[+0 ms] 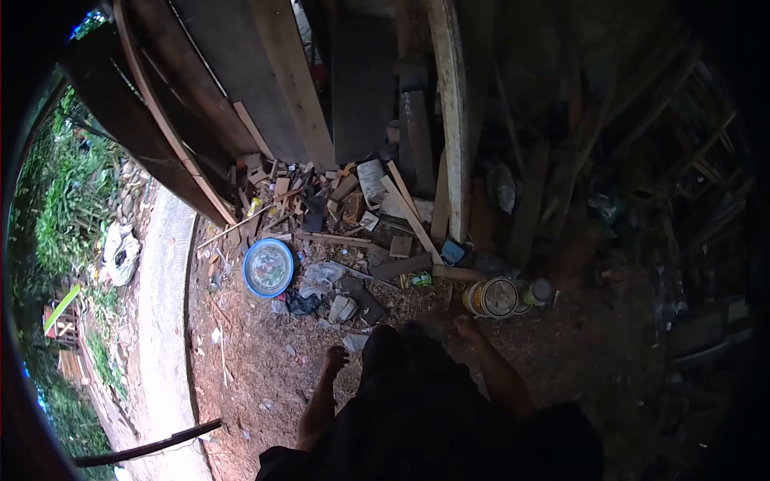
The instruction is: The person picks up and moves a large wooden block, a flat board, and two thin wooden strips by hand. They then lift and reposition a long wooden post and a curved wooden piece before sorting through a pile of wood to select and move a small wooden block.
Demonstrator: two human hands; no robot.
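Note:
My left hand (335,360) hangs low at the centre left, just left of my dark-clothed knee, with its fingers loosely curled; whether it holds something is too small to tell. My right hand (465,326) is in front of my body on the right, its fingers bent, nearest to a round open bucket (501,297) on the ground. Beyond my hands lie crumpled plastic (322,275), a dark plastic bag (303,303) and a green packet (415,279). A blue-rimmed round basin (268,268) stands to the left on the dirt.
Wood scraps (345,188) and long boards (292,80) lean and lie ahead. A pale upright post (454,120) rises at the centre. Next to the bucket stands a small can (540,292). On the left runs a concrete strip (164,297), with a white sack (121,255) beyond it.

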